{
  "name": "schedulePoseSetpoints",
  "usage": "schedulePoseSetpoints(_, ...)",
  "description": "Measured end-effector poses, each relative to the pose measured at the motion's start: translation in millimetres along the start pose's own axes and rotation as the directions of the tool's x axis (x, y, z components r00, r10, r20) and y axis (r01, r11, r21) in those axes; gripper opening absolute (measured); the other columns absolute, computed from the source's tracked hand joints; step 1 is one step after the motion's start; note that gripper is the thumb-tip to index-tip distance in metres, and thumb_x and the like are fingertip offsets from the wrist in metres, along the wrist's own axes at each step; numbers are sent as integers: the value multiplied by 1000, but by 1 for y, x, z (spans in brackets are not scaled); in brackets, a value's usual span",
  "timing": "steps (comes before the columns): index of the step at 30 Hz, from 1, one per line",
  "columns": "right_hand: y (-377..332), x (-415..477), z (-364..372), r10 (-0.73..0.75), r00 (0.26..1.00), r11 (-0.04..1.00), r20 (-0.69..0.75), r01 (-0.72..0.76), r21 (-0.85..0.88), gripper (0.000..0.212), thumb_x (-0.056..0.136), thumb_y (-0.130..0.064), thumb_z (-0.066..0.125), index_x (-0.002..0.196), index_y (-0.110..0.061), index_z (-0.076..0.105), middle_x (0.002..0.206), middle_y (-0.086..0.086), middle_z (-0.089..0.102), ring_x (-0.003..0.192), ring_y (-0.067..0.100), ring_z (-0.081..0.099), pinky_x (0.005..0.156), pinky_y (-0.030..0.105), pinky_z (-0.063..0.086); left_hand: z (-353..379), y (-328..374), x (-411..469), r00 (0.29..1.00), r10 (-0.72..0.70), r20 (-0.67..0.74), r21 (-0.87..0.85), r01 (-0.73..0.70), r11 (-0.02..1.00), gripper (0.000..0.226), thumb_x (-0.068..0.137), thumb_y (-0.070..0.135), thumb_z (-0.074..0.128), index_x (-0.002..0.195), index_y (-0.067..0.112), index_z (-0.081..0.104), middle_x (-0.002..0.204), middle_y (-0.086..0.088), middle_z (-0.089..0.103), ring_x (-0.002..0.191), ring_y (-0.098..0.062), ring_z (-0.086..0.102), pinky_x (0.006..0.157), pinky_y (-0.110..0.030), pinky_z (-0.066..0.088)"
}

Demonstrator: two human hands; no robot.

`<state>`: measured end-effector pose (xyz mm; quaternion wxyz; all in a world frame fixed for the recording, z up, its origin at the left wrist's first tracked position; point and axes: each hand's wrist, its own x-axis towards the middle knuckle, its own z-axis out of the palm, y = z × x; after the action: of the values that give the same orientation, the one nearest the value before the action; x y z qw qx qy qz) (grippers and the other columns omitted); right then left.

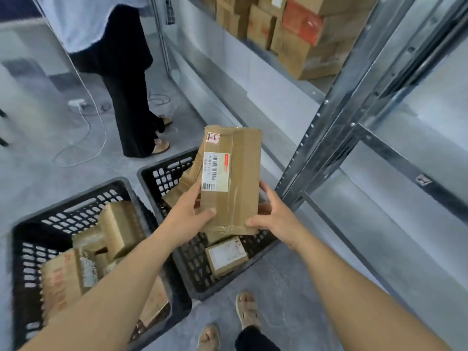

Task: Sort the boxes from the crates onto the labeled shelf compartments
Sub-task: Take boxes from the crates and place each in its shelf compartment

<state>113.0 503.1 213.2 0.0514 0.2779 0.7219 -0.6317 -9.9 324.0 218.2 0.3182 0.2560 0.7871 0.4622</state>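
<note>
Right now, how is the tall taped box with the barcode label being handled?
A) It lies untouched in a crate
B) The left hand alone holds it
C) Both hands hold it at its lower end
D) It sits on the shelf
C: the left hand and the right hand each grip the lower end of the box, which is held upright above the black crate.

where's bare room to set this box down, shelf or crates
Freest: the lower shelf deck right of the upright post, bare in view. The right crate has open mesh floor beside the small labeled box. Crowded: the left crate, piled with boxes, and the upper shelf's stacked cartons.
</note>
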Motion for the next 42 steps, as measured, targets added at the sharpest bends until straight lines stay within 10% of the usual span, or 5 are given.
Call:
schedulePoseSetpoints(4,-30,-28,-20,-120,988,992,-97,115,-60,95,69,-16,78,133,-58,23,112,-3,65,106,13,62,98,42,48,-4,41,-6,994,111,-13,33,-111,993,71,90,18,62,146,39,23,122,24,47,91,16,54,71,-7,47)
schedulePoseSetpoints(9,-63,-65,-50,-221,947,973,-231,199,-114,92,76,-4,75,132,-56,23,107,-8,64,93,1,64,78,19,49,-5,86,-5,959,283,12,108,-283,953,71,89,23,63,146,36,23,131,18,44,120,-11,49,100,-36,45)
schedulePoseSetpoints(14,-83,-104,-77,-298,888,953,-350,254,-166,96,75,0,74,138,-53,23,105,-10,64,86,-8,63,65,9,48,3,129,0,897,435,74,146,-441,885,61,93,30,55,146,34,24,133,16,45,113,-5,48,82,-15,40)
schedulePoseSetpoints(19,-97,-142,-105,-351,814,935,-462,274,-227,93,76,-3,74,130,-60,23,108,-9,63,94,1,63,68,14,50,11,166,9,823,544,165,168,-566,807,58,94,43,45,147,32,25,139,13,43,123,-5,43,102,-32,40)
schedulePoseSetpoints(42,-203,-283,-295,-639,426,769,-641,371,-520,96,75,1,72,138,-56,27,102,-6,70,94,8,68,85,25,52,115,434,41,427,893,142,724,-660,201,85,85,51,60,150,30,10,148,-1,36,126,-21,47,89,-38,49)
